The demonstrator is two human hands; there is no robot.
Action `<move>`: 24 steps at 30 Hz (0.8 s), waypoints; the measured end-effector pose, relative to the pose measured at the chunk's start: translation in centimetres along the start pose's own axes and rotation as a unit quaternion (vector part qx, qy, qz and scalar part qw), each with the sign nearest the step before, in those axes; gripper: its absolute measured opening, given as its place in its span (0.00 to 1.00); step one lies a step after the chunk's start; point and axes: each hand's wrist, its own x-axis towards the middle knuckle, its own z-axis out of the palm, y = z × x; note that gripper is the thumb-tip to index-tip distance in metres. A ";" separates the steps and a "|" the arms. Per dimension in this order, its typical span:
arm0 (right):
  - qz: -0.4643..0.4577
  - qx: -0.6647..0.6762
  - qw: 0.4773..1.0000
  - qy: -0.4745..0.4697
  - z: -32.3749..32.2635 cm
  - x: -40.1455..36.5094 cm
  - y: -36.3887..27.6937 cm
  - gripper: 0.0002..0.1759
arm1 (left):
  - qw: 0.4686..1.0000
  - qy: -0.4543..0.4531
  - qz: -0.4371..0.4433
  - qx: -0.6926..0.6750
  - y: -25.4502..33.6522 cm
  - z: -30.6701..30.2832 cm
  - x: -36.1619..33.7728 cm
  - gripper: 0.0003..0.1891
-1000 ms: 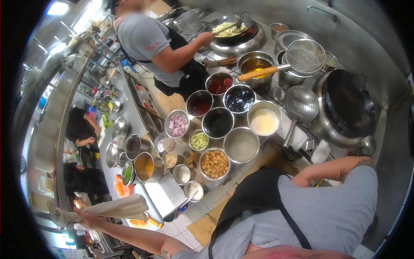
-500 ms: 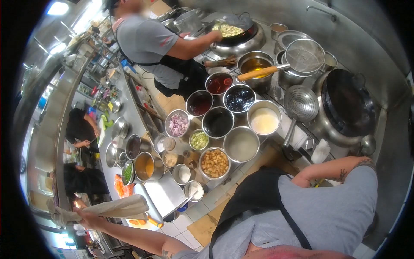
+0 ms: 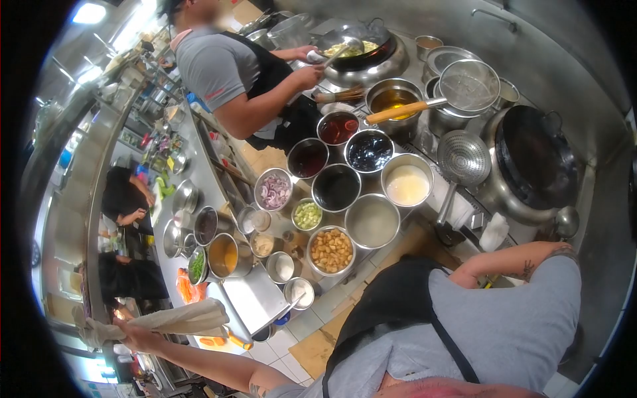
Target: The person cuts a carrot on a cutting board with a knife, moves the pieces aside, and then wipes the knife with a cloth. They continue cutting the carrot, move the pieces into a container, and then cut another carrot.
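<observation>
At the far left, my left hand is raised with its fingers closed round a long beige cloth. The cloth sticks out on both sides of the hand, close to a shelf edge. My right arm is bent at the elbow, its forearm running in toward my waist. The right hand itself is hidden behind my apron. Nearest my body stand a pot of browned cubes and a pot of cloudy liquid.
Pots of dark liquid, sliced red onion and pale yellow liquid crowd the middle. A perforated skimmer lies beside a dark wok. A co-worker stands at another wok; others work at the left counter.
The co-worker at the far wok has turned and drawn the arms back, with a ladle now over the food. A person at the left counter has moved their hands slightly. My arms stay put.
</observation>
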 end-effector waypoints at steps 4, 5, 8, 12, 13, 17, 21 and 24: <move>-0.010 -0.019 1.000 -0.003 -0.1 0.2 -0.1 0.35 | 1.000 -0.010 -0.024 -0.011 0.7 -0.1 -0.2 0.35; -0.014 -0.019 1.000 -0.001 -0.1 0.3 0.1 0.35 | 1.000 -0.015 -0.023 -0.003 0.4 -0.2 0.1 0.35; -0.020 -0.003 1.000 0.004 0.2 0.5 1.0 0.35 | 1.000 -0.015 -0.017 0.003 0.4 -0.2 0.0 0.35; -0.023 -0.004 1.000 0.003 0.2 0.5 1.4 0.35 | 0.999 -0.022 -0.017 -0.017 0.0 -0.3 0.3 0.35; -0.025 -0.011 1.000 0.002 0.1 0.4 1.0 0.35 | 1.000 -0.016 -0.024 -0.012 0.2 -0.2 0.1 0.35; -0.021 0.016 1.000 0.008 0.4 0.6 1.8 0.35 | 0.999 -0.004 -0.029 -0.015 1.0 0.1 -0.4 0.35; -0.017 0.006 1.000 0.005 0.5 0.5 1.7 0.35 | 0.999 -0.008 -0.016 -0.043 0.4 0.2 0.0 0.35; -0.024 -0.012 1.000 -0.005 0.3 0.5 1.4 0.34 | 0.999 0.002 -0.029 -0.026 1.1 0.2 -0.5 0.35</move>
